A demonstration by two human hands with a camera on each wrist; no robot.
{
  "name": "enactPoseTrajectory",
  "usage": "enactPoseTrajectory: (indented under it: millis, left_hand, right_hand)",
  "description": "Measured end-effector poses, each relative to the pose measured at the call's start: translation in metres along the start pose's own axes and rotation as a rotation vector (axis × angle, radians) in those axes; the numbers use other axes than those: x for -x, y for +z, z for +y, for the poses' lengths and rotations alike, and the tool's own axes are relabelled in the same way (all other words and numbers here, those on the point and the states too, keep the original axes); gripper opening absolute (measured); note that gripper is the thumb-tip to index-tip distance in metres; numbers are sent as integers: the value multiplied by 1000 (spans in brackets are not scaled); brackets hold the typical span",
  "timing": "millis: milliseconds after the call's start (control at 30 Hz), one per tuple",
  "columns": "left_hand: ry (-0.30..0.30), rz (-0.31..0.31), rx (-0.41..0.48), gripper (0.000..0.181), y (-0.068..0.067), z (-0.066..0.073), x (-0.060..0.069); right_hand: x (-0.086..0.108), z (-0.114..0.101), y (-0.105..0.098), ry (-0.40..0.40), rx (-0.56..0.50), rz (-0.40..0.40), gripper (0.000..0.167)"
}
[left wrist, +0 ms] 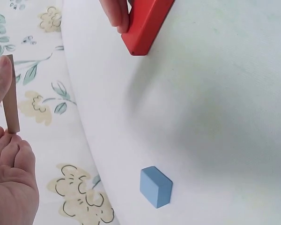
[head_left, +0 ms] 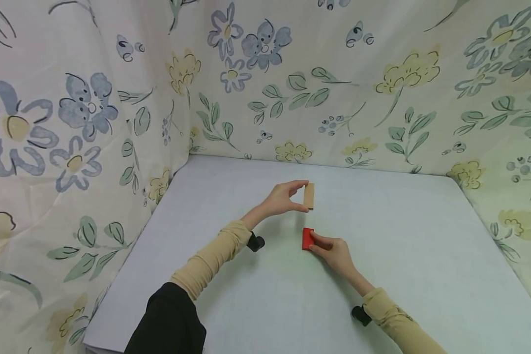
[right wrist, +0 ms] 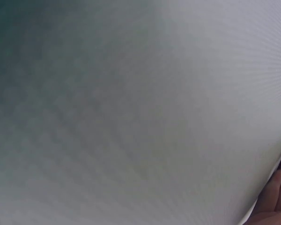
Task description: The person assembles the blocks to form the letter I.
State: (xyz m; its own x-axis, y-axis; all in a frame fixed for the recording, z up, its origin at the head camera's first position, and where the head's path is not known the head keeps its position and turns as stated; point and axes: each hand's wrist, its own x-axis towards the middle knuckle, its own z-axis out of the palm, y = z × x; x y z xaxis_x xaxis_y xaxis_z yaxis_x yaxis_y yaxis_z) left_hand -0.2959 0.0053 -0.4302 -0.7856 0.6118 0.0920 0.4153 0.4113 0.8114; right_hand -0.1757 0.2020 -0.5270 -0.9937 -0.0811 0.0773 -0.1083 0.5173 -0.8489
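Bordering the white tabletop (head_left: 287, 295): floral fabric (head_left: 309, 113).

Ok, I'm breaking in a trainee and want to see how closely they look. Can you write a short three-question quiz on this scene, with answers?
1. Open question: which one view shows the blue block?

2. True or false: the left hand holds the tan block.

3. Multiple choice: what does the right hand hold?
a) the tan block
b) the red block
c) the blue block

Key: 1. the left wrist view; 2. true; 3. b.
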Motion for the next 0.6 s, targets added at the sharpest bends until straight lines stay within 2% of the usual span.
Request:
enactPoseTrajectory:
  millis: [367, 600]
  left_hand:
    - [22, -11, -2, 80, 3, 0, -4]
    - [8, 2, -3, 80, 5, -3, -6]
  right_hand:
    - [0, 0, -1, -15, -4, 5, 43]
    - [0, 1, 0, -37, -7, 7, 43]
